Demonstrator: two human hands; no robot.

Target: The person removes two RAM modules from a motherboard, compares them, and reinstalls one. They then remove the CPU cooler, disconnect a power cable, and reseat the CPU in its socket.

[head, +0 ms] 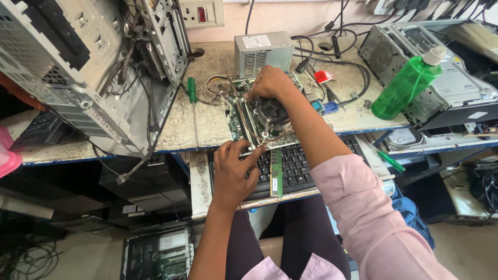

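A green motherboard (pixel 234 118) with a black cooler fan (pixel 272 111) lies on the workbench in front of me. My right hand (pixel 270 83) rests on the board's far edge, fingers curled beside the fan. My left hand (pixel 233 168) pinches the board's near edge, above a black keyboard (pixel 295 166). A green memory stick (pixel 276 173) lies on the keyboard, just right of my left hand. Whether the right hand grips a part is hidden by its knuckles.
An open grey computer case (pixel 78 67) stands at the left. A green-handled screwdriver (pixel 192 93) lies beside it. A grey power supply (pixel 261 52) sits behind the board. A green bottle (pixel 404 85) leans on another case (pixel 456 83) at the right. Cables (pixel 337 67) trail between.
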